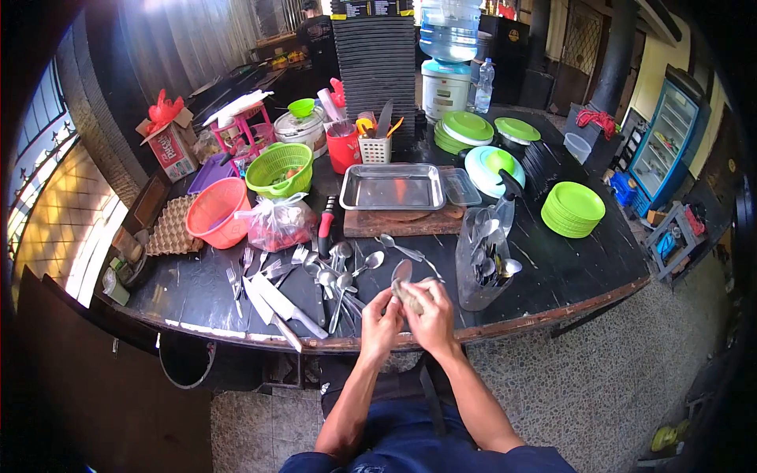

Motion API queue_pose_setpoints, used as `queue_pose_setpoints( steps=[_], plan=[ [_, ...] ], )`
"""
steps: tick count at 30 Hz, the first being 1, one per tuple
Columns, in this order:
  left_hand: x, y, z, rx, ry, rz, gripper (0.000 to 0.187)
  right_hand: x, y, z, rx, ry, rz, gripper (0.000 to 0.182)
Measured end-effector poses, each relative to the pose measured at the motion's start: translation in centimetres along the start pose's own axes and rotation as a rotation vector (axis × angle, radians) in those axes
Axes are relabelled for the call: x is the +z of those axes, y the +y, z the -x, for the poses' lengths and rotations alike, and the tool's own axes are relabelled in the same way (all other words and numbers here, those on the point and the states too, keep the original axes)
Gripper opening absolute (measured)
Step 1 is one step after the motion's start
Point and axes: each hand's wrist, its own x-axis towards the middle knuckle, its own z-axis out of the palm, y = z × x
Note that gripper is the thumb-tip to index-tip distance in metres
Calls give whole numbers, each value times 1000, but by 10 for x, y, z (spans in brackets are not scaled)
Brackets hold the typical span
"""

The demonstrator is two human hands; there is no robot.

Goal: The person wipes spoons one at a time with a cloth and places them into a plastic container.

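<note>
Close to the table's front edge, my left hand (382, 322) is closed on a metal spoon (402, 271), whose bowl points up and away from me. My right hand (431, 317) is closed on a small greyish-beige cloth (408, 299), pressed against the spoon; the fingers partly hide both. To the left lies a loose pile of spoons (341, 277) with several forks (233, 284). Two broad-bladed knives (285, 306) lie beside the pile, their handles toward me. On the right, a clear plastic container (475, 296) holds upright spoons and other cutlery.
Behind my hands, a steel tray (392, 188) rests on a wooden board (394, 223). A tied plastic bag (281, 223), an orange basket (218, 211) and a green basket (280, 169) stand left. Stacked green plates (573, 209) are on the right, and a water dispenser (449, 87) stands at the back.
</note>
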Motion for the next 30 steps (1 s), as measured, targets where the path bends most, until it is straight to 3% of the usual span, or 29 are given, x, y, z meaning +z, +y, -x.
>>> queue_pose_setpoints(
  steps=[4,7,10,14,16,17,20,21,24,29,30],
  plan=[
    [-5,-4,-4,9,11,-19,26,9,4,12,68,-39,-144,38],
    [-3,0,0,29,-24,-132,26,6,10,1,-77,77,48,49],
    [2,2,7,-32,-67,-169,33,3,17,-17,-16,290,63,48],
    [6,-2,8,-38,-163,-142,33,5,23,-33,175,373,-231,28],
    [10,-7,6,-9,-140,-106,24,8,16,-29,629,222,-777,24],
    [10,-8,5,-8,-143,-105,24,10,11,-25,584,210,-774,30],
    [10,-7,5,50,-70,47,21,15,2,-11,690,133,-719,31],
    [9,-7,4,51,-69,44,21,16,-5,-6,781,57,-837,30],
    [7,-6,3,93,63,74,27,34,-3,14,626,29,-801,28],
    [-11,-4,-1,-54,53,-14,40,33,4,14,657,2,-690,28],
    [-9,0,-1,92,85,-148,44,33,8,11,609,-2,-659,27]
  ],
)
